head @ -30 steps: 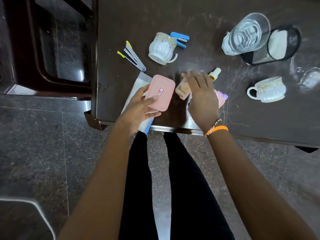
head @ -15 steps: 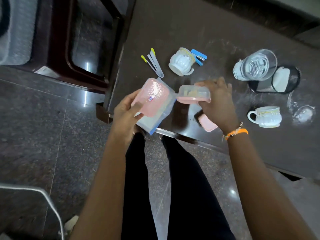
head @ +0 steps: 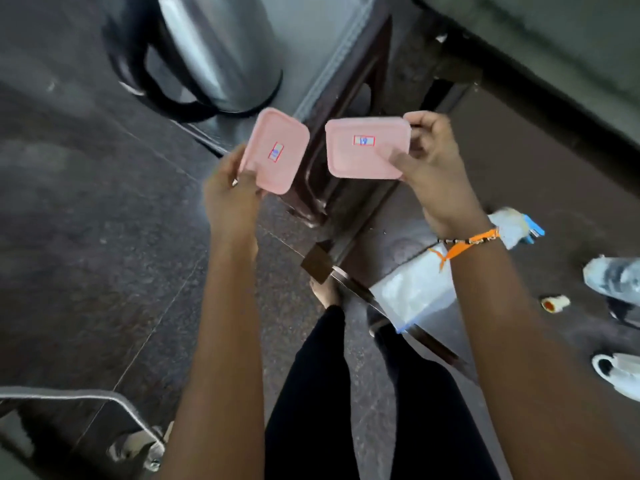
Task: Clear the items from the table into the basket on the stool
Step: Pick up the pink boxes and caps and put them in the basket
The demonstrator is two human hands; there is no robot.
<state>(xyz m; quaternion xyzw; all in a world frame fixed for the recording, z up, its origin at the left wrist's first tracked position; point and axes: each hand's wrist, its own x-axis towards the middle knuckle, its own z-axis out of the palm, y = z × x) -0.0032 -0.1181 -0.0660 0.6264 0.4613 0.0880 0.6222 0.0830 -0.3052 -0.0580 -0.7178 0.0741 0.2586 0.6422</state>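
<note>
My left hand (head: 230, 195) grips one pink lidded box (head: 275, 150) by its lower edge, raised over the floor left of the table. My right hand (head: 431, 168) pinches a second pink lidded box (head: 367, 147) at its right side, held above the table's left edge. Both lids face me, each with a small red-framed label. A pale ribbed basket (head: 311, 32) sits on a dark wooden stool (head: 349, 109) just beyond the two boxes. The dark brown table (head: 540, 161) runs to the right.
A clear plastic pouch (head: 415, 292) lies at the table's near edge. A white cup (head: 509, 226) with a blue stapler (head: 533, 228), a small white bottle (head: 556, 303), a glass (head: 613, 278) and another white cup (head: 620, 372) lie at right. A steel bin (head: 214, 50) stands on the floor.
Both hands lifted the pink boxes off the table and carried them left toward the stool. My view swung left, bringing the basket and steel bin into sight.
</note>
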